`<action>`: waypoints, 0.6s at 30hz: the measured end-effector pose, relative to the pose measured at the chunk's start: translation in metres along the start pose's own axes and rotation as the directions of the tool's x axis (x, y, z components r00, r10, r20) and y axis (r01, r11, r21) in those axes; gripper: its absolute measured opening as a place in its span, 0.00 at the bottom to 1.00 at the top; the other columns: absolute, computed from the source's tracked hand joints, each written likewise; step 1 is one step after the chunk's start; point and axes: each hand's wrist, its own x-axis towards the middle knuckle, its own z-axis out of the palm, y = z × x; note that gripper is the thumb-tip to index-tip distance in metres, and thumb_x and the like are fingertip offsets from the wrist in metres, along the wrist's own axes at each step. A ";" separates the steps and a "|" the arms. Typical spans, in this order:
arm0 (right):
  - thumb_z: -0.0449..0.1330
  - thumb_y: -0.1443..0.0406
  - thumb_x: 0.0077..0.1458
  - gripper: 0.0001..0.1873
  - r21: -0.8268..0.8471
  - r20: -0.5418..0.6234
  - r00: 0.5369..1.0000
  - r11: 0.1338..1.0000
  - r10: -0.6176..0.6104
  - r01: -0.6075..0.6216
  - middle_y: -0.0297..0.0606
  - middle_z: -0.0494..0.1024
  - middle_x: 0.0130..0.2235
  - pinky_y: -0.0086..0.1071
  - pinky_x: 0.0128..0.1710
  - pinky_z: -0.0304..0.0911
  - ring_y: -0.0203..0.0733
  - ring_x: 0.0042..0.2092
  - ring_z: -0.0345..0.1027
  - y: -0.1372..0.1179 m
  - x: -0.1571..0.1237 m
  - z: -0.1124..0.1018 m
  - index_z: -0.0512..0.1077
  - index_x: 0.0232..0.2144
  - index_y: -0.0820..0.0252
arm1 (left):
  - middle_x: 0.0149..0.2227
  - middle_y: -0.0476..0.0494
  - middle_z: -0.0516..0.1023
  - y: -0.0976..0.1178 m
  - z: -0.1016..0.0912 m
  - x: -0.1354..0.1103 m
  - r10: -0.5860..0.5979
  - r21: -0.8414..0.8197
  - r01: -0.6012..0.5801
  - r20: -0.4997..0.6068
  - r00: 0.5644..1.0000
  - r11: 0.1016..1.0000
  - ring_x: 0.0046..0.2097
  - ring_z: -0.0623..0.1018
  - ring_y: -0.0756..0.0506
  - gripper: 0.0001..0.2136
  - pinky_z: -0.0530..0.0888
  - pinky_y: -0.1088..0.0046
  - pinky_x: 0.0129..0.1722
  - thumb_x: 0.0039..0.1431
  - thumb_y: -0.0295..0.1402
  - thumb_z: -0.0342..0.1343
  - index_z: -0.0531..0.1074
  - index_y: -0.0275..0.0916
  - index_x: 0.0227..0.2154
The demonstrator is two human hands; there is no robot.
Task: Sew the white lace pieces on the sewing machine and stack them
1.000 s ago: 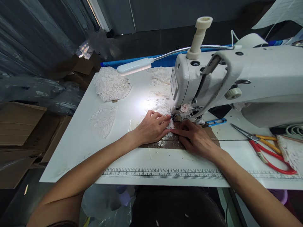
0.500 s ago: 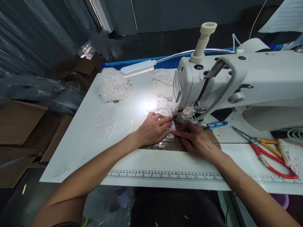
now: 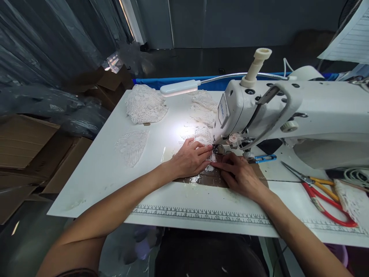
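Note:
My left hand [image 3: 190,157] lies flat, fingers together, on a white lace piece [image 3: 201,136] just left of the presser foot [image 3: 218,149] of a white sewing machine [image 3: 288,111]. My right hand [image 3: 238,173] rests flat on the table beside it, its fingers pressing the near edge of the lace in front of the needle. The fingertips of both hands almost meet. A gooseneck lamp [image 3: 180,87] lights the lace.
A heap of lace pieces [image 3: 145,104] and a single lace piece [image 3: 133,145] lie at the table's [image 3: 95,181] left. Blue thread snips [image 3: 263,157] and red and yellow scissors [image 3: 323,190] lie to the right. A printed ruler [image 3: 201,215] runs along the front edge. Cardboard boxes [image 3: 25,154] stand left.
The view has tilted upward and shifted slightly; both hands stay pressed on the lace at the presser foot, with no clear shift of the lace.

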 end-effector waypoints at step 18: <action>0.53 0.69 0.58 0.21 0.023 -0.018 0.999 0.999 0.040 -0.039 0.42 0.73 0.41 0.44 0.43 0.63 0.45 0.41 0.68 0.004 -0.001 0.004 0.75 0.50 0.49 | 0.58 0.40 0.70 0.001 -0.001 -0.002 -0.007 -0.009 0.007 0.031 0.999 1.000 0.55 0.70 0.39 0.15 0.61 0.40 0.58 0.70 0.36 0.43 0.69 0.37 0.53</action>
